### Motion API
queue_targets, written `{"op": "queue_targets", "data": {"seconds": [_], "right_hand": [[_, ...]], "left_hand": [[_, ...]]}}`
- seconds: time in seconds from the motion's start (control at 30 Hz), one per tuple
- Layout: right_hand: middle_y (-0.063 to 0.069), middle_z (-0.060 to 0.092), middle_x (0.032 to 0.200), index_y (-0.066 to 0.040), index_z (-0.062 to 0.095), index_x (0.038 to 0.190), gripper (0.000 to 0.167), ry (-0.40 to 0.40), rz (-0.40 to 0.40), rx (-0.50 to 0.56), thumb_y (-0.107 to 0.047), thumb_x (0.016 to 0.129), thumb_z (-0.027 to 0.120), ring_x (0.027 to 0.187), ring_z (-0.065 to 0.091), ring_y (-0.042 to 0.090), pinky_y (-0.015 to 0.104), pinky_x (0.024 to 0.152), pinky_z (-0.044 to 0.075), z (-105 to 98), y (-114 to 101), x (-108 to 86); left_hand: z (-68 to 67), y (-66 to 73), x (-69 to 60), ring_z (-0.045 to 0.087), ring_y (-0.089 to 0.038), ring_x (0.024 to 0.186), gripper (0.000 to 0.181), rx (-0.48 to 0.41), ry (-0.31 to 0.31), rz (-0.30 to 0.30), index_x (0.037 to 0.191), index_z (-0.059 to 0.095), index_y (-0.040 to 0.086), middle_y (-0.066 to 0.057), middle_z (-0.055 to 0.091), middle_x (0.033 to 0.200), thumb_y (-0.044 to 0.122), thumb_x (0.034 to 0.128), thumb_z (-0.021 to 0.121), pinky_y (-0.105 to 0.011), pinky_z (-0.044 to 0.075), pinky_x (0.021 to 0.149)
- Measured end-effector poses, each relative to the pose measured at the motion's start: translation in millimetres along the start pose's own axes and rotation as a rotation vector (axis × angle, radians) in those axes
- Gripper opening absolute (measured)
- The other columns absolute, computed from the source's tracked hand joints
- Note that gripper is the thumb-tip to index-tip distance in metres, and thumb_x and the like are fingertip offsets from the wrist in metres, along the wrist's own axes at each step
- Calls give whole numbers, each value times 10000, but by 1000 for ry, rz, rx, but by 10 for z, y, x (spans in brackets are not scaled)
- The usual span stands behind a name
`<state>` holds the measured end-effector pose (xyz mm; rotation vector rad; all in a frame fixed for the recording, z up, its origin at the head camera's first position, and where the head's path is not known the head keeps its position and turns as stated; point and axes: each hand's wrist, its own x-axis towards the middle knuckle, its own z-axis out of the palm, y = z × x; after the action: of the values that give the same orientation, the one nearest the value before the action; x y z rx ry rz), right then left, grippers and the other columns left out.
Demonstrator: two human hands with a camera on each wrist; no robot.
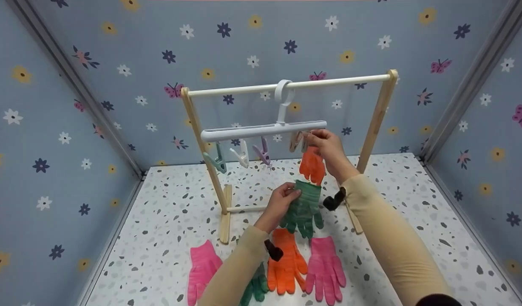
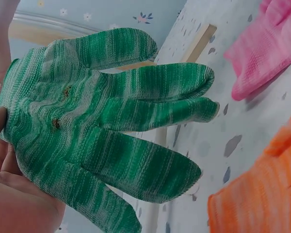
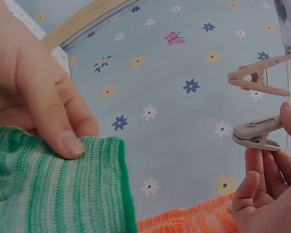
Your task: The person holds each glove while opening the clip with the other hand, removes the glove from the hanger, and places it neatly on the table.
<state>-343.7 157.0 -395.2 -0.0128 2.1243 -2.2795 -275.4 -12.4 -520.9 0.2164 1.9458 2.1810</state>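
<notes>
My left hand pinches a green striped knit glove at its cuff, fingers dangling down. In the left wrist view this glove fills the middle, thumb at the cuff. My right hand pinches a grey clothespin below the hanger's right end, thumb on one side and fingers beneath. Beside it hangs a beige clothespin. An orange glove hangs just below the right hand; its point of attachment is hidden. The green cuff is apart from the grey clothespin.
A white hanger hangs from the rack's white rail. Green, white and purple clothespins hang at its left. Pink, orange and green gloves lie on the speckled table, with another pink glove leftward.
</notes>
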Motion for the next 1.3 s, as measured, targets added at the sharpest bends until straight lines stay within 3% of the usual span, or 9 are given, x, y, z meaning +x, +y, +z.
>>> {"op": "queue_targets", "data": {"seconds": [0.17, 0.23, 0.3, 0.63, 1.0, 1.3], "right_hand": [[89, 615, 1130, -53, 610, 1161, 324, -4, -19, -22, -286, 952, 695, 1037, 590, 233, 504, 1011, 385, -10, 2, 6], [90, 617, 1108, -55, 615, 1149, 307, 0, -27, -29, -278, 953, 695, 1018, 590, 231, 512, 1009, 381, -13, 2, 9], [91, 619, 1108, -59, 620, 1142, 294, 3, -29, -27, -271, 953, 695, 1011, 590, 232, 516, 1012, 380, -14, 2, 6], [101, 614, 1154, -66, 617, 1184, 342, -4, -31, -49, -302, 949, 696, 1041, 580, 249, 493, 1033, 393, -18, 5, -3], [91, 610, 1181, -80, 617, 1162, 312, -6, -11, -18, -295, 950, 697, 1089, 582, 243, 487, 1029, 373, -16, 13, 2], [62, 626, 1132, -105, 637, 1125, 311, 20, 14, 2, -308, 913, 740, 1007, 581, 204, 437, 937, 412, -17, 13, 15]], "left_hand": [[55, -118, -84, 593, -124, 819, 162, -10, -17, -25, 1102, 614, 42, -1, 644, 884, 148, 982, 638, -304, 473, 779], [68, -242, -64, 599, -124, 798, 141, -34, -19, -26, 1074, 618, 52, 4, 651, 863, 156, 981, 641, -301, 476, 753], [91, -276, -94, 612, -131, 794, 116, -73, -26, -27, 1051, 622, 58, -4, 667, 862, 148, 980, 642, -306, 486, 744], [254, -241, -313, 627, -149, 801, 138, -345, -20, -131, 1054, 627, 82, -32, 647, 903, 182, 964, 657, -312, 521, 734], [480, -325, -491, 656, -166, 816, 248, -451, -57, -183, 1169, 632, 56, -60, 670, 959, 183, 957, 657, -315, 543, 719], [687, -477, -539, 672, -144, 754, 185, -485, -93, -247, 1081, 648, 75, -63, 709, 918, 186, 937, 679, -299, 554, 656]]}}
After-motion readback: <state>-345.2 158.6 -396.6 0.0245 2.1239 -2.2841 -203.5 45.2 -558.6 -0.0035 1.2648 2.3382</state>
